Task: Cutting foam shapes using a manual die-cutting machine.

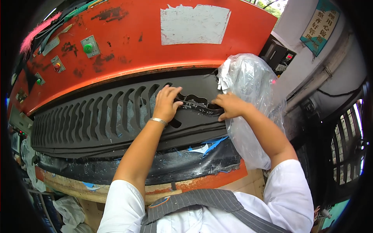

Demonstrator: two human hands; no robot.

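A dark cutting die [199,110], with thin curved metal walls and pale handwritten marks, lies over the right part of a dark grey foam sheet [196,134]. My left hand [167,103] grips its left end between thumb and fingers. At the other end, my right hand [230,105] is closed on it, thumb toward me. To the left of the die, the sheet carries a long row of wavy cut-out slots, and a lighter surface shows through some of them. One slot end peeks out just below my left hand.
Behind the sheet stands an orange-red machine panel [136,50] with a green button [88,47] and a red button [57,66]. Clear plastic wrapping [252,81] bulges at the right. Blue scraps [213,145] lie along the worn black front edge [182,163]. A black control box [278,54] sits back right.
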